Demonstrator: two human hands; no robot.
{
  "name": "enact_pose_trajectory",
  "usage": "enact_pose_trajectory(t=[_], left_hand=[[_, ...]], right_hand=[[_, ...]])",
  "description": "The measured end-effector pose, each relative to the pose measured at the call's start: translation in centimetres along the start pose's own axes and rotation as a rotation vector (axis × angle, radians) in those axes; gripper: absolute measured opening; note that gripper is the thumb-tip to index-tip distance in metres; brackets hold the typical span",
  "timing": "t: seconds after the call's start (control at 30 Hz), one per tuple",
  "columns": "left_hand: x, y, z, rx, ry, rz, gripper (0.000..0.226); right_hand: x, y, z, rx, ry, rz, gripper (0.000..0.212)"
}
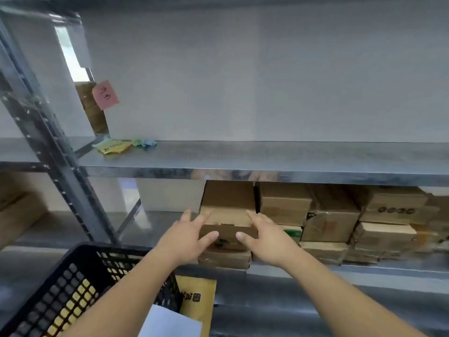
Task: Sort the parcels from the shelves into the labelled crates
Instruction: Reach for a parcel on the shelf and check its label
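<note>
Both hands are out at 12 o'clock, reaching into the lower shelf (150,229) toward a cardboard parcel (228,216) that sits atop a short stack at the left end of the box row. Left hand (187,235) is at the parcel's left front corner, right hand (263,235) at its right front corner; fingers spread and fairly straight, thumbs pointing inward across the front face. Hands are apart w/ the parcel between them. They look to be touching or nearly touching it, not yet clamped; can't tell actual contact.

Key relation: parcel lies dead ahead, centred between the two hands, long axis prob. running left-right (3 to 9 o'clock), so each hand takes one short end. Neither hand is clearly nearer.

Next move, as I judge it: squeeze in from both sides, pull straight back toward 6 o'clock, then swing to the black crate (80,271) at 7–8 o'clock, near the left forearm.

Risk: neighbouring box (284,203) at 3 o'clock sits tight beside it, little room for right fingers. The flat parcel (224,259) beneath may drag out too.
</note>
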State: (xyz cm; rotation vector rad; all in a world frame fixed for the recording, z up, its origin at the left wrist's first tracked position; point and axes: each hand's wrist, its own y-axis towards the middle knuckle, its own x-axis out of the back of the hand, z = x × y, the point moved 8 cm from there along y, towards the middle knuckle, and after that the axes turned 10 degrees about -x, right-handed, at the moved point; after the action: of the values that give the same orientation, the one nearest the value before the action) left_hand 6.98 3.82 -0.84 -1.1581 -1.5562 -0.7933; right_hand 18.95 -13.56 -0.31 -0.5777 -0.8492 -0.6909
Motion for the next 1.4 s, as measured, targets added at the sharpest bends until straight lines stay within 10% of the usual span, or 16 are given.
enact_pose_trajectory(t=[0.57, 0.73, 1.13, 1.23, 1.4], left_hand=[[-2.1, 9.7, 3.3, 0.231, -0.36, -0.162, 0.063], [-1.4, 5.4, 2.8, 0.265, -0.471, -0.134, 0.098], [-1.7, -14.4, -3.3, 0.631, -0.386, -0.346, 0.166], [-0.3, -19.0, -4.0, 0.647, -0.382, -0.47, 0.159], [1.6, -27.9, -5.6, 0.529, -0.538, -0.727, 0.107]], right_hand=[[-3.9, 9.0, -2.0, -0.165, 0.149, -0.015, 0.07], [-3.7, 7.9, -2.7, -0.179, 0.304, 0.168, 0.101], [-4.8, -1.5, 0.3, 0.075, 0.229, 0.33, 0.092], [-4.6, -4.5, 2.0, 0.111, 0.28, 0.382, 0.098], [-4.9, -9.6, 5.6, 0.226, 0.588, 0.609, 0.046]])
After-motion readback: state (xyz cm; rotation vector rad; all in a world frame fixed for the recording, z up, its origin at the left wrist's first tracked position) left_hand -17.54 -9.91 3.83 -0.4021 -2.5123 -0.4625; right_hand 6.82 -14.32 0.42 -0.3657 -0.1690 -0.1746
